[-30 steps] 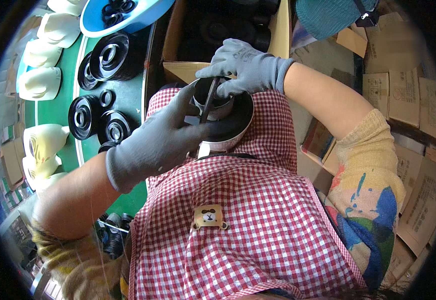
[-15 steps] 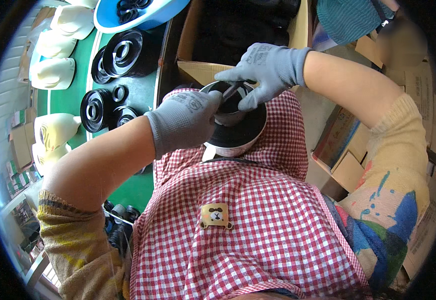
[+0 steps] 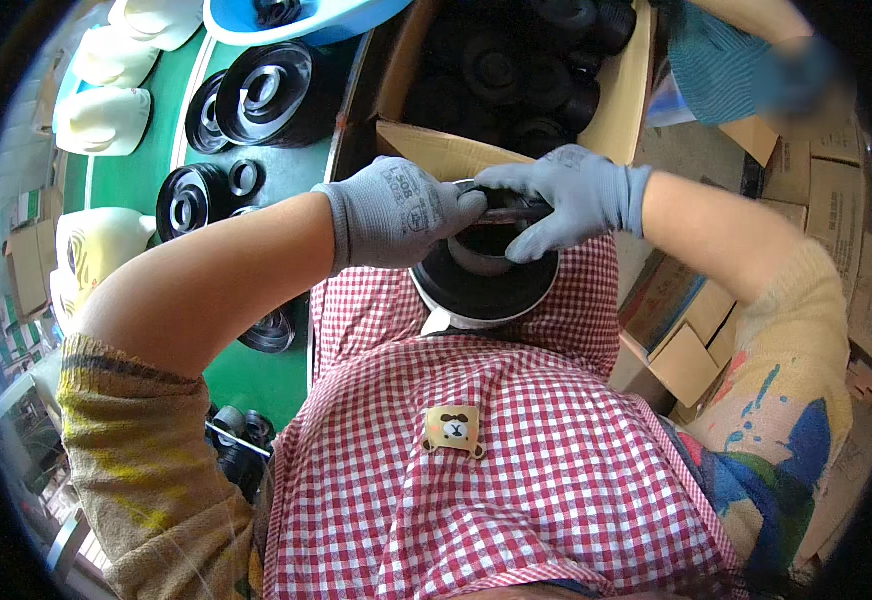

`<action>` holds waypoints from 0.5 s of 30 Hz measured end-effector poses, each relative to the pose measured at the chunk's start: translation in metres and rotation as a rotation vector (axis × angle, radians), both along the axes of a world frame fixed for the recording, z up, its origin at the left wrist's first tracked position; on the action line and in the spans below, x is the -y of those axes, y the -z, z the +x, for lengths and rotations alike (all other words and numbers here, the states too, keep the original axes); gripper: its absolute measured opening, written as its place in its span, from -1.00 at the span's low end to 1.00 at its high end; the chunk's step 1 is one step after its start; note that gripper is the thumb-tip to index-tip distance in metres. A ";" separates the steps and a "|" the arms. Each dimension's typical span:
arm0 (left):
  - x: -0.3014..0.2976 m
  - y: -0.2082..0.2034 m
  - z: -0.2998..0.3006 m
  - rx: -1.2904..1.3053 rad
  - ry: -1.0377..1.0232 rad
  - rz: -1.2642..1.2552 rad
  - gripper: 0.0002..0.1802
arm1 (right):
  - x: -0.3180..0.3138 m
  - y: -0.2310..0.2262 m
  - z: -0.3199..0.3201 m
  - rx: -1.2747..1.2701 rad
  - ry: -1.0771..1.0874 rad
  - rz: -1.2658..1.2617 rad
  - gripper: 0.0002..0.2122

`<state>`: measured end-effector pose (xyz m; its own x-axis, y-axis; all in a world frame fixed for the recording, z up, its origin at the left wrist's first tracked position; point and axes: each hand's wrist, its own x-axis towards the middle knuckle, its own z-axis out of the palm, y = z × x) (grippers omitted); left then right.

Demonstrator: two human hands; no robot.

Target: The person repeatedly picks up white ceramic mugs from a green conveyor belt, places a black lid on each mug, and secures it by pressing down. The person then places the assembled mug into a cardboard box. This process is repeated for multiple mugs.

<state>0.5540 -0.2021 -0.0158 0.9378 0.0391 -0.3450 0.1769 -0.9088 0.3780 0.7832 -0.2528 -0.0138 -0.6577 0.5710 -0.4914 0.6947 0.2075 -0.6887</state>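
A round black part (image 3: 476, 294) with a raised grey collar and a pale rim rests on my lap over a red-and-white checked apron (image 3: 486, 480). Above its collar is a dark thin-edged piece (image 3: 518, 214), partly covered by my fingers. My left hand (image 3: 406, 212), in a grey glove, is closed, with thumb and fingers pinching the left end of that piece. From the other side my gloved right hand (image 3: 571, 200) curls round it, index finger over the top and thumb lower, beside the collar. The exact shape of the dark piece cannot be made out.
An open cardboard box (image 3: 446, 153) of black round parts stands just beyond my hands. On the green table (image 3: 221, 365) at left are black ringed discs (image 3: 268, 95), white moulded shells (image 3: 106, 122) and a blue basin (image 3: 311, 30). Another person (image 3: 721, 65) is at upper right, near cartons (image 3: 826, 185).
Both hands have shifted slightly right, and the dark piece, slanted before, now lies nearly level between them. The view has moved a little, showing more of the box's contents.
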 end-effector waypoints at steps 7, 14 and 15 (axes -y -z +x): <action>-0.027 0.032 0.008 0.206 0.151 0.271 -0.62 | 0.057 -0.011 -0.028 -0.042 0.646 -0.016 -0.37; -0.031 0.037 0.043 -0.002 -0.090 0.155 -0.61 | 0.076 0.010 -0.047 -0.460 0.517 0.443 -0.37; -0.034 0.044 0.047 0.030 -0.038 0.148 -0.63 | 0.077 -0.007 -0.053 -0.362 0.450 0.327 -0.39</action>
<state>0.6014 -0.1677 -0.0599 0.9445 0.1234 -0.3046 0.2031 -0.9478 0.2459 0.7301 -0.3293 -0.0063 -0.4108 0.9109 -0.0393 0.4994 0.1887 -0.8456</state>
